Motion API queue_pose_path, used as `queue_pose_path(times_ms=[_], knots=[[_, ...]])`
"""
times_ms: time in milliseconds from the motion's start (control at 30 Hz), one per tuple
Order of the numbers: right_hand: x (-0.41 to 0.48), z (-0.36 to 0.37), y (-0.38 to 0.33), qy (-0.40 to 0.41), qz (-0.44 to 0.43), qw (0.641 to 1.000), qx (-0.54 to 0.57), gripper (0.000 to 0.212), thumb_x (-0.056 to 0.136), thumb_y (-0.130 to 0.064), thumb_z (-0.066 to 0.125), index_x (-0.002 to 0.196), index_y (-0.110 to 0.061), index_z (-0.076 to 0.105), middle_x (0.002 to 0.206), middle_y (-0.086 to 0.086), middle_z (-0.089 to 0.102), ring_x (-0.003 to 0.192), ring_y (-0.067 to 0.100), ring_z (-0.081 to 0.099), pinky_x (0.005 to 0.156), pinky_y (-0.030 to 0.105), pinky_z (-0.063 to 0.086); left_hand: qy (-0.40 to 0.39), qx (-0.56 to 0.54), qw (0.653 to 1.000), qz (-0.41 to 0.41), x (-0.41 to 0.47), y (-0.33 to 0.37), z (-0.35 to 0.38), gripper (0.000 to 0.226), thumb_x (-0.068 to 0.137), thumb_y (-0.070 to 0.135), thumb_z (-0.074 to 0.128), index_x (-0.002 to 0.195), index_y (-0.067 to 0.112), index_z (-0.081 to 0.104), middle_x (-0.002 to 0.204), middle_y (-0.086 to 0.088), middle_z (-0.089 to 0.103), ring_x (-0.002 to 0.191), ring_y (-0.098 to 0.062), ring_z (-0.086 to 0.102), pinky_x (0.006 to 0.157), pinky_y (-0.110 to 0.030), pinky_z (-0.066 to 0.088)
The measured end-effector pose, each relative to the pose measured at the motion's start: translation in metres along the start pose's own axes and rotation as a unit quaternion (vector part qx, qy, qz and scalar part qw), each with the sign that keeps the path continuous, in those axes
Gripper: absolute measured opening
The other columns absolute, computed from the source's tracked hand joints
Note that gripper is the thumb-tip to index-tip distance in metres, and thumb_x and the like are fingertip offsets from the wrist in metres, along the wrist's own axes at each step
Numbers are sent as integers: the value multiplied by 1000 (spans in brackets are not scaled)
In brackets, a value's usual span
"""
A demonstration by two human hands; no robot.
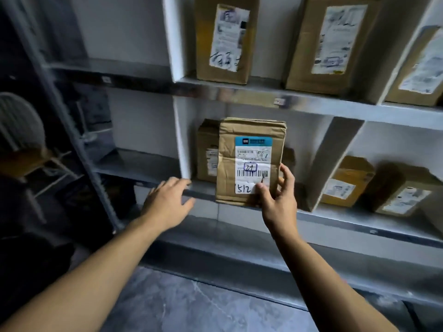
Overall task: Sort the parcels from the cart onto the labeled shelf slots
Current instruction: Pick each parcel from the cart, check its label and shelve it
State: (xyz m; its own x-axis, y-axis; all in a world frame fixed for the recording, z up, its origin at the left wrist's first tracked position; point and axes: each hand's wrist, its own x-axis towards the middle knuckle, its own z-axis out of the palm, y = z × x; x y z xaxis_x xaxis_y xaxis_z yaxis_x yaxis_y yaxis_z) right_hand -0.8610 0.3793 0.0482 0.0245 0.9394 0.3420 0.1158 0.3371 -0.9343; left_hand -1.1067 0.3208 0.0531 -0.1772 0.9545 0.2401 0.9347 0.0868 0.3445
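A brown cardboard parcel with a white and blue label marked 512 stands upright at the front edge of the middle shelf. My right hand grips its lower right corner, thumb on the label, fingers curled behind the side. Reaching toward the shelf edge to the left of the parcel, my left hand has its fingers spread and touches nothing I can make out. A second brown parcel stands behind the held one in the same slot.
White dividers split the shelves into slots. Two brown parcels lie in the slot to the right. More parcels stand on the upper shelf. A dark metal rack and a chair are at the left.
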Motion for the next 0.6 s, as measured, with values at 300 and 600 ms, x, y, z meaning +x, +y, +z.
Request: queue_pose_path(times_ms=[300, 600], knots=[[-6, 151, 8, -160, 7, 987, 31, 61, 94, -16, 65, 134, -48, 32, 127, -10, 58, 116, 9, 61, 101, 44, 52, 29, 71, 983, -164, -39, -125, -46, 49, 91, 44, 56, 136, 28, 47, 135, 0, 51, 123, -26, 47, 100, -41, 38], [26, 323, 29, -157, 54, 986, -8, 61, 85, -37, 66, 135, -52, 35, 129, -10, 61, 115, 13, 62, 98, 48, 53, -17, 95, 985, -146, 14, -264, -70, 50, 92, 46, 52, 139, 31, 43, 137, 5, 46, 124, -22, 43, 104, -40, 33]])
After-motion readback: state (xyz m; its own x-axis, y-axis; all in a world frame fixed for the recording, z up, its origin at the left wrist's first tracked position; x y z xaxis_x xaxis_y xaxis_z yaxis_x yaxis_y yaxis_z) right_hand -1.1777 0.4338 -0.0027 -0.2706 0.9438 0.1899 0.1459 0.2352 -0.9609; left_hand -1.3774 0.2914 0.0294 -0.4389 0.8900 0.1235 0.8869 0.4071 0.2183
